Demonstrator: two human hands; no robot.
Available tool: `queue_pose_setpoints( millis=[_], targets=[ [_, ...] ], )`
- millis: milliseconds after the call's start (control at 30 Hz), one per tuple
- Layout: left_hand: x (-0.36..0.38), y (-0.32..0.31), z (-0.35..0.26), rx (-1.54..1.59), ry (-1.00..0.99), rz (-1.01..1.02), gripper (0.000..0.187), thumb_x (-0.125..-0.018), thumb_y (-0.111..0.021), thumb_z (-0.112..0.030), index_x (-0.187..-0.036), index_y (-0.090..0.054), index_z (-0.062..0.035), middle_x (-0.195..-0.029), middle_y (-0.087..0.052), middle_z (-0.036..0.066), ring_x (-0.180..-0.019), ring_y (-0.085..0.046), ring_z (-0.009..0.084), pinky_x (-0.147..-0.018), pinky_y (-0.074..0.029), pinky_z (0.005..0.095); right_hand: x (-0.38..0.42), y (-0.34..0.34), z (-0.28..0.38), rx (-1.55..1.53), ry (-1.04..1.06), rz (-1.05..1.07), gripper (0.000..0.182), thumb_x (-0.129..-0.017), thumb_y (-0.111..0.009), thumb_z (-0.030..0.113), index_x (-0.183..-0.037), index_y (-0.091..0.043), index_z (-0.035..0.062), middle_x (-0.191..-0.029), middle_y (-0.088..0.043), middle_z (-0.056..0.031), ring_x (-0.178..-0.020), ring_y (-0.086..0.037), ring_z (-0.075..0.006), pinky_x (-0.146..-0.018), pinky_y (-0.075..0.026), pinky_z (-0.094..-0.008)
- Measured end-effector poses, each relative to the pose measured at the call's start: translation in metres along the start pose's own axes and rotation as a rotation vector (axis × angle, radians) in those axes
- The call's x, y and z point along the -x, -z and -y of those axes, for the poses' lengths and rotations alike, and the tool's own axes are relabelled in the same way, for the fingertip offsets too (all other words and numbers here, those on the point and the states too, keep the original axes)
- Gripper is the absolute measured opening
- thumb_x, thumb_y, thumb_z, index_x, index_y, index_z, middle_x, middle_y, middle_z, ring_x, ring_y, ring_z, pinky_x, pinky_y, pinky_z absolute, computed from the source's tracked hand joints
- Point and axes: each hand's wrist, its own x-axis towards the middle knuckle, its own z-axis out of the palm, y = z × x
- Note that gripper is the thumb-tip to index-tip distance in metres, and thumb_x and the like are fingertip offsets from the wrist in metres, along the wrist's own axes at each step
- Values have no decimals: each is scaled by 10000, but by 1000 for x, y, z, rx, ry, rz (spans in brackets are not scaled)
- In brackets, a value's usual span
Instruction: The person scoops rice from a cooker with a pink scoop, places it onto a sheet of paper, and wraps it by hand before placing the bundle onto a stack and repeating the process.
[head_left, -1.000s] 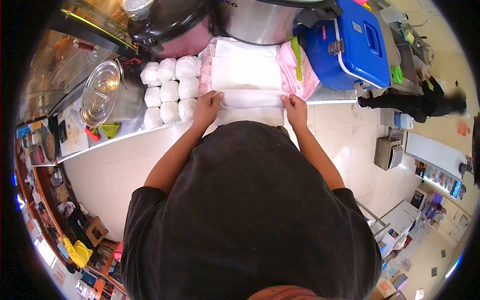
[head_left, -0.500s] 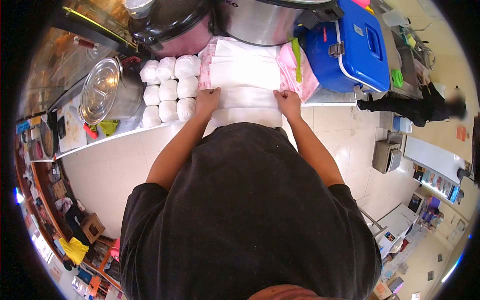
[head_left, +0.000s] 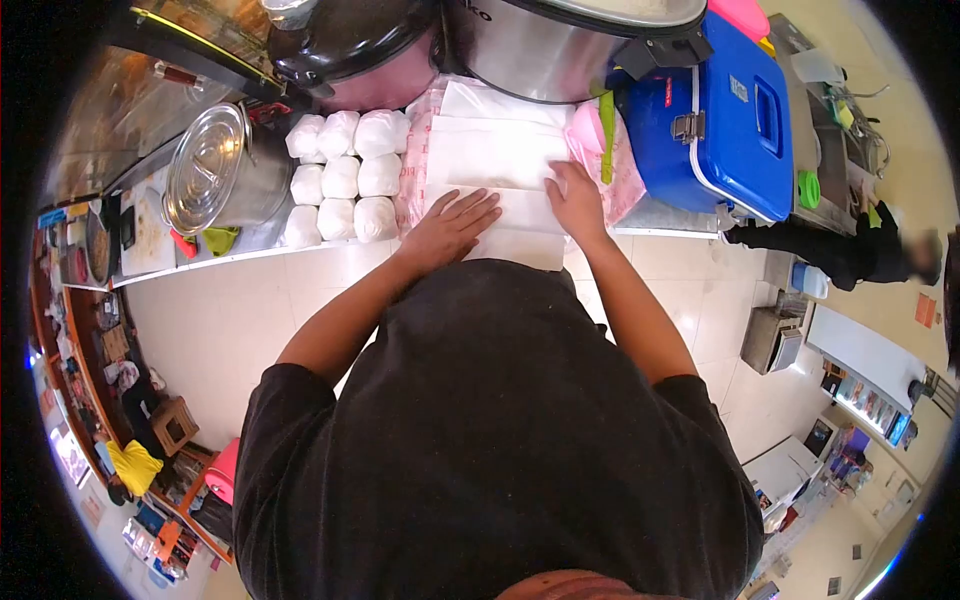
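White sheets, apparently paper (head_left: 490, 150), lie overlapping in front of me on a pink-printed sheet (head_left: 415, 165). My left hand (head_left: 448, 232) rests flat on the nearest white sheet, its fingers stretched out to the right. At the sheets' right edge is my right hand (head_left: 577, 205), with thumb and forefinger apart and nothing visible in it. Just beyond it lie a pink scoop-like item (head_left: 587, 128) and a long green utensil (head_left: 607, 140). Rows of white wrapped bundles (head_left: 340, 180) sit left of the sheets.
A large steel cooker (head_left: 540, 50) and a dark-lidded pot (head_left: 350, 50) stand behind the sheets. To the right is a blue cooler box (head_left: 745, 130); to the left, a lidded steel pot (head_left: 210, 165). Another person in dark clothes (head_left: 815, 238) stands at the far right.
My left hand has gone from gripping the sheet's left edge to lying flat across it. My right hand has loosened its pinch and moved slightly up along the right edge.
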Motion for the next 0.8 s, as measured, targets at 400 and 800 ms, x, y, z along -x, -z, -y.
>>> queue_pose_setpoints(
  millis=[400,800],
  targets=[
    [-13,11,-4,21,96,-30,713,-930,-682,-213,-1577,-405,-98,-1675,-354,92,-1562,-301,269,-1256,-243,519,-60,-1,-4,85,164,106,256,-840,-797,178,-1058,-747,53,-1069,-699,-135,-1035,-646,-341,-937,-498,-455],
    [-11,7,-3,39,101,-22,721,-917,-693,-190,-1575,-412,-99,-1678,-351,96,-1565,-297,276,-1251,-252,525,-68,-25,-25,105,174,-9,472,-841,-799,136,-1270,-638,22,-1165,-689,-186,-1153,-612,-413,-1038,-475,-485]
  ],
)
